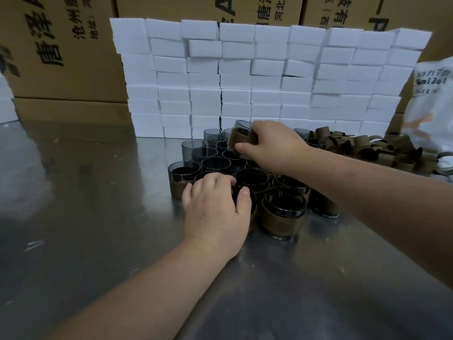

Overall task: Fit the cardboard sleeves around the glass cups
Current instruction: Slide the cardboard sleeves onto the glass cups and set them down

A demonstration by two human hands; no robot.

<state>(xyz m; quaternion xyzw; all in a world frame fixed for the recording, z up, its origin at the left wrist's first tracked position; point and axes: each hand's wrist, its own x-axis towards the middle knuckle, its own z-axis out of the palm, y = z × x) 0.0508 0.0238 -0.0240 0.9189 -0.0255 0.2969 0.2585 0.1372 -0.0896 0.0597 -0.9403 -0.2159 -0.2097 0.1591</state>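
Working at a steel table backed by stacked white boxes. Midway through the batch, judging by the cluster of glass cups: sleeved in the near rows, bare behind. Drawing from loose cardboard sleeves heaped just right of it. Gripping a tilted sleeved cup above the cluster with the right hand, fingers curled round the band. Clasping a front-row cup with the left hand, thumb over its rim. Next, probably: seat that sleeve squarely, set down upright among the finished, reach for a bare one
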